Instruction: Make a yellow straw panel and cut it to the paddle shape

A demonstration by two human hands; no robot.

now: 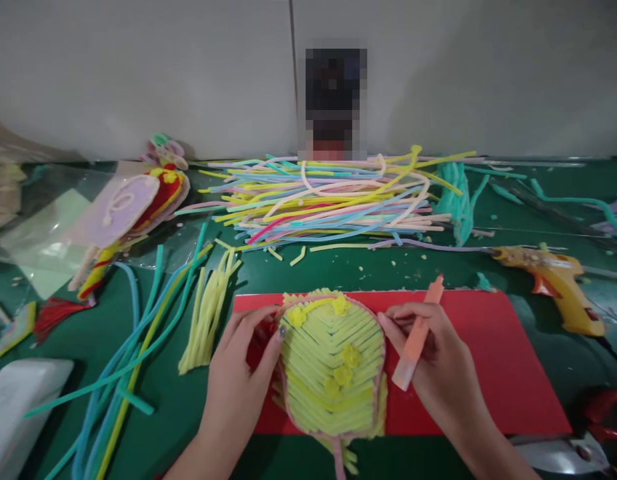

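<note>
A fan-shaped piece (333,367) made of yellow-green pipe cleaners, with a pink edge and stem and several yellow flowers, lies on a red sheet (493,353). My left hand (251,350) grips its upper left edge between thumb and fingers. An orange marker-like pen (419,340) with a pale lower end sits tilted in my right hand (433,347). The fingertips of that hand touch the fan's upper right edge. Layers of yellow-green strips stick out beneath the fan.
Colourful pipe cleaners (333,200) lie piled at the back. A yellow glue gun (553,287) rests at the right, above scissors (563,453). Short yellow strips (208,320), long blue and green ones (138,353), finished fans (133,207) and a white block (28,407) occupy the left.
</note>
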